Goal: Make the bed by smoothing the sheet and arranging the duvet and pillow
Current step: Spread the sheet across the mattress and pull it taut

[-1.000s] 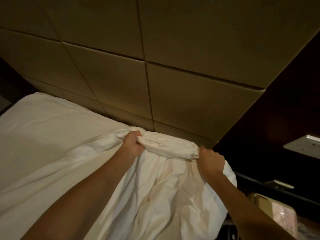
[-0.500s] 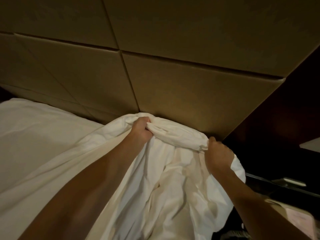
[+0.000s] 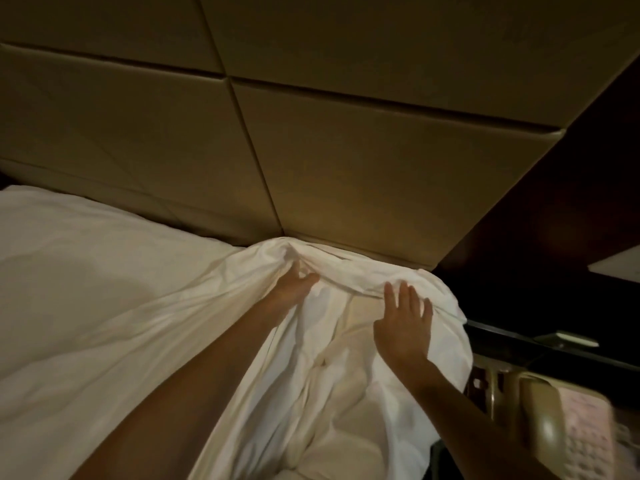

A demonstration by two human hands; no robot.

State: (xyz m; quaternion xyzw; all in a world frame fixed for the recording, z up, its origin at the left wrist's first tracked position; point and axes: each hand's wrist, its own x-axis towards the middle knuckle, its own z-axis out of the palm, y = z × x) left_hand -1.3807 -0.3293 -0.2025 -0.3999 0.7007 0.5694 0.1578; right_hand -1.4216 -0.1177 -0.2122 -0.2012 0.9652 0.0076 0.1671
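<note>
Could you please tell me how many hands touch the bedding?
2. The left hand pinches the crumpled white fabric bedding at the beige padded headboard; the right hand lies flat on it, further right.

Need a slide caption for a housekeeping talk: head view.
Left hand grips rumpled white bed linen at the padded beige headboard; right hand lies flat on it, fingers spread.

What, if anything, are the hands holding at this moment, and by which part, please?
The left hand appears to pinch the white bedding at its bunched top edge by the headboard. The right hand lies flat on it, holding nothing.
</note>
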